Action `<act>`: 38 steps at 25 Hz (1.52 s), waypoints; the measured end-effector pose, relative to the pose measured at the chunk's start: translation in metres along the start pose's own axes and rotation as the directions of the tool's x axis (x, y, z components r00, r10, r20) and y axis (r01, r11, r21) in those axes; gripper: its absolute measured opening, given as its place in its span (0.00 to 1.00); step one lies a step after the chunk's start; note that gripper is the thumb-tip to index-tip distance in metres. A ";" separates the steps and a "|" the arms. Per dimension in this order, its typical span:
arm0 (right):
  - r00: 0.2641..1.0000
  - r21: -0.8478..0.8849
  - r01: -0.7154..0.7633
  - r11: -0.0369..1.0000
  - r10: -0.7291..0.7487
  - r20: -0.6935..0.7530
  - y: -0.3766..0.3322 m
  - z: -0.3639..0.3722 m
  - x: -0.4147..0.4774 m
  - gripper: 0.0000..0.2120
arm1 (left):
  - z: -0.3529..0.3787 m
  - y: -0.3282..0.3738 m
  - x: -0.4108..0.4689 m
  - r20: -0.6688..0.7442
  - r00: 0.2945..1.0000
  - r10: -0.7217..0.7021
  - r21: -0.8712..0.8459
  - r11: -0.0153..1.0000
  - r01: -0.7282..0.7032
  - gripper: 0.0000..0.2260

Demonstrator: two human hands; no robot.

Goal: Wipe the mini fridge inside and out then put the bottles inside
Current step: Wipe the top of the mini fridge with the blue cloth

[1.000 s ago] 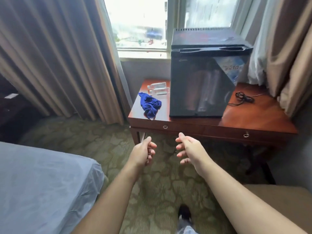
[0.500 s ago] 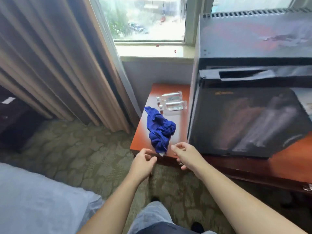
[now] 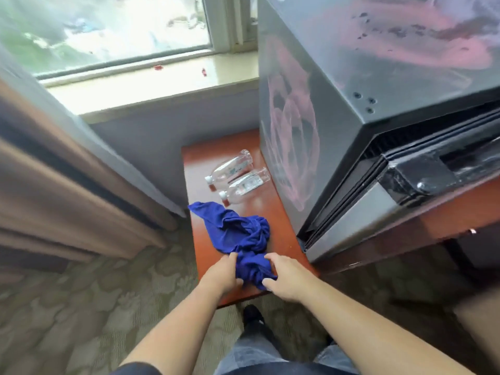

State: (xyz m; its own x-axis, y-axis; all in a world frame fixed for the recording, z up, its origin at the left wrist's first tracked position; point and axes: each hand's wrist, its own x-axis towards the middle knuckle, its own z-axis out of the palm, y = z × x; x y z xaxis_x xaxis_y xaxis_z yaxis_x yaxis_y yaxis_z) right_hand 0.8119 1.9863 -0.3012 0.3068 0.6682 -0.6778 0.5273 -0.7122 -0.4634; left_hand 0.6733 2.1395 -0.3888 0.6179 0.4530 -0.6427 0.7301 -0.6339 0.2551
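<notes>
- Pinching the near end of the cloth (image 3: 240, 236) with left hand (image 3: 223, 273) and right hand (image 3: 285, 277) alike, thumb against curled fingers. Both empty and short of the table (image 3: 280, 209) a moment ago.
- Still bunched on the wood, not lifted yet - so wiping likely about to begin, nothing cleaned so far.
- Further on, two bottles (image 3: 244, 185) lying side by side, just beside the fridge (image 3: 351, 104) - door shut.
</notes>
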 end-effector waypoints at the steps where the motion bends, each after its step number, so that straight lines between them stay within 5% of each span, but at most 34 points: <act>1: 1.000 0.015 -0.002 1.000 0.002 -0.013 -0.003 0.002 0.001 0.34 | -0.001 -0.003 0.002 -0.004 1.000 0.019 -0.032 0.999 -0.019 0.21; 4: 0.999 0.030 0.014 0.999 -0.013 -0.031 -0.011 -0.002 -0.008 0.38 | -0.025 0.009 -0.023 -0.175 0.983 0.052 -0.319 0.942 -0.107 0.05; 7: 0.993 0.070 0.073 0.995 -0.066 -0.101 -0.015 -0.011 -0.017 0.40 | -0.076 0.034 -0.065 -0.223 0.969 0.102 -0.596 0.773 -0.218 0.05; 10: 0.951 0.200 0.224 0.954 -0.169 -0.258 -0.034 -0.023 -0.033 0.16 | -0.132 0.056 -0.117 -0.327 0.928 0.176 -0.684 0.634 -0.361 0.05; 11: 0.926 0.285 0.293 0.913 -0.196 -0.324 -0.043 -0.029 -0.044 0.10 | -0.146 0.063 -0.134 -0.398 0.902 0.165 -0.697 0.585 -0.415 0.06; 13: 0.857 0.432 0.444 0.785 -0.232 -0.460 -0.060 -0.046 -0.076 0.12 | -0.160 0.071 -0.158 -0.475 0.871 0.123 -0.789 0.379 -0.484 0.11; 15: 0.765 0.511 0.601 0.615 -0.258 -0.590 -0.077 -0.072 -0.116 0.13 | -0.160 0.069 -0.170 -0.413 0.901 0.130 -0.867 0.248 -0.433 0.25; 17: 0.687 0.538 0.716 0.445 -0.308 -0.658 -0.095 -0.101 -0.158 0.13 | -0.150 0.077 -0.182 -0.351 0.917 0.188 -0.789 0.468 -0.398 0.29; 19: 0.621 0.513 0.781 0.357 -0.353 -0.700 -0.106 -0.123 -0.189 0.15 | -0.142 0.093 -0.195 -0.357 0.911 0.206 -0.553 0.739 -0.384 0.15; 21: 0.562 0.470 0.824 0.315 -0.356 -0.747 -0.111 -0.137 -0.214 0.14 | -0.145 0.106 -0.200 -0.454 0.879 0.143 -0.370 0.867 -0.332 0.06; 24: 0.514 0.388 0.845 0.368 -0.361 -0.778 -0.107 -0.148 -0.245 0.09 | -0.167 0.100 -0.203 -0.521 0.853 0.021 -0.383 0.888 -0.256 0.08; 28: 0.597 0.258 0.698 0.668 -0.344 -0.724 -0.073 -0.145 -0.257 0.10 | -0.213 0.115 -0.240 -0.629 0.778 -0.002 -0.646 0.559 -0.520 0.18; 31: 0.667 0.291 0.619 0.729 -0.293 -0.685 -0.059 -0.132 -0.259 0.25 | -0.250 0.148 -0.282 -0.667 0.717 0.205 -0.598 0.428 -0.678 0.22; 34: 0.554 0.186 0.615 0.766 -0.251 -0.794 -0.067 -0.132 -0.273 0.44 | -0.275 0.181 -0.309 -0.628 0.695 0.350 -0.561 0.415 -0.716 0.27; 38: 0.412 0.184 0.666 0.723 -0.151 -0.899 -0.070 -0.144 -0.287 0.28 | -0.318 0.229 -0.329 -0.608 0.640 0.470 -0.536 0.352 -0.767 0.19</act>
State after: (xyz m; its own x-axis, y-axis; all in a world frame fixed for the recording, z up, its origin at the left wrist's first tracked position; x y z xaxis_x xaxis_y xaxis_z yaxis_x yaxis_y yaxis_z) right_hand 0.8009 1.8757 0.0078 0.7586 0.5765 0.3037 0.4398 -0.1091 -0.8914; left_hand 0.7299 2.0444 0.1111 0.9160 0.3731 0.1476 -0.0604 -0.2353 0.9701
